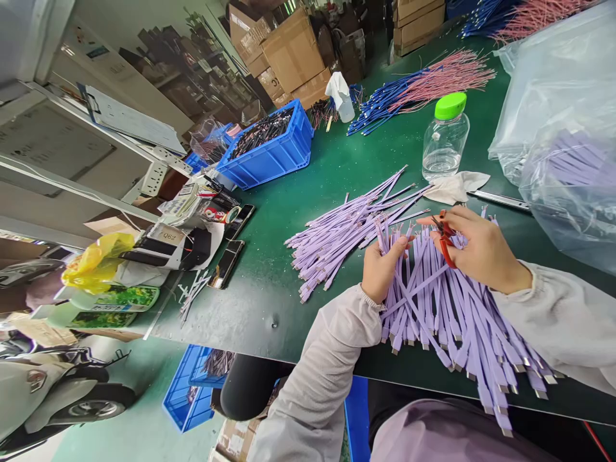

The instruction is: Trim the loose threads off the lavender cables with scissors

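Note:
My left hand (380, 264) is closed around a purple flat cable (382, 237), whose stripped end sticks up past the fingers. In my right hand (481, 247) is a small pair of red-handled cutters (445, 237), the jaws pointing left toward the cable ends. Under and between both hands lies a spread of purple USB cables (437, 314), their metal plugs hanging toward the table's front edge. Beyond my left hand is another pile of purple cables (337, 237). Exactly how many cables the left fingers hold is hidden.
A clear jar with a green lid (445, 138) stands behind a crumpled cloth (455, 187) and a metal-bodied knife (500, 200). Plastic bags (553, 83) lie right. Blue and pink wires (418, 90), a blue bin (274, 151) and two phones (228, 264) sit farther off.

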`<state>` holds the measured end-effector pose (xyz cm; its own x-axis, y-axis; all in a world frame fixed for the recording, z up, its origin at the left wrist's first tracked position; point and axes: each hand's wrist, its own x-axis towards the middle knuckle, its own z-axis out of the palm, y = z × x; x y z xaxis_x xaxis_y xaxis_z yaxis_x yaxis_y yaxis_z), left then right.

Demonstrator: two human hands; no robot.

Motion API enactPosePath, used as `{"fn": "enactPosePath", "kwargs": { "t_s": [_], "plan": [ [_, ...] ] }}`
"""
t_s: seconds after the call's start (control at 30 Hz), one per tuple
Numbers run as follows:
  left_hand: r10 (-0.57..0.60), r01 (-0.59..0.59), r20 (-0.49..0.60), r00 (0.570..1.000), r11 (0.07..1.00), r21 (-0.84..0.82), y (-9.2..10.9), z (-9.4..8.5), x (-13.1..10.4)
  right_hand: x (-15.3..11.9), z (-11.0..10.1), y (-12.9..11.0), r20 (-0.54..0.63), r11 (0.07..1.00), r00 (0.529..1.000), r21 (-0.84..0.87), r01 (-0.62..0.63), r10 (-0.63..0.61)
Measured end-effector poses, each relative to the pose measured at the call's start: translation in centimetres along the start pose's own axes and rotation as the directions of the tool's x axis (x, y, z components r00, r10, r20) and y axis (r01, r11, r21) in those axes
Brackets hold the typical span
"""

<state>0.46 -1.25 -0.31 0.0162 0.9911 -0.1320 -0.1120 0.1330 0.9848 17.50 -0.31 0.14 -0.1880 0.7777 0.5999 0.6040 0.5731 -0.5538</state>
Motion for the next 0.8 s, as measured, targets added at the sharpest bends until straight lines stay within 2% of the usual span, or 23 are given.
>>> {"fn": "enactPosePath", "kwargs": {
  "t_s": [0.17,0.37,0.5,0.63,0.7,0.8],
  "plan": [
    [-0.004,0.004,-0.001,1.000,1.000,-0.010,0.5,0.1,-0.2,0.0,-0.1,-0.2,0.015,0.999,0.999,0.030,0.042,-0.042],
    [-0.010,0.010,-0.009,1.000,1.000,-0.022,0.4,0.1,-0.1,-0.1,0.0,0.0,0.007,1.000,1.000,0.007,0.027,-0.027],
    [-0.010,0.010,-0.021,1.000,1.000,-0.002,0.4,0.1,-0.1,-0.1,0.1,0.9,-0.003,0.972,1.000,-0.232,0.027,-0.029],
    [-0.009,0.010,-0.032,0.999,1.000,0.015,0.6,0.2,-0.2,0.0,-0.3,1.8,0.031,0.841,0.997,-0.535,0.082,-0.077],
    [-0.007,0.007,-0.035,0.999,1.000,0.008,0.6,0.2,-0.2,0.0,-0.5,2.0,0.046,0.783,0.993,-0.612,0.111,-0.106],
    [-0.005,0.005,-0.029,1.000,1.000,-0.012,0.4,0.1,-0.1,0.0,-0.7,2.2,0.062,0.747,0.990,-0.651,0.135,-0.125]
  ]
}}
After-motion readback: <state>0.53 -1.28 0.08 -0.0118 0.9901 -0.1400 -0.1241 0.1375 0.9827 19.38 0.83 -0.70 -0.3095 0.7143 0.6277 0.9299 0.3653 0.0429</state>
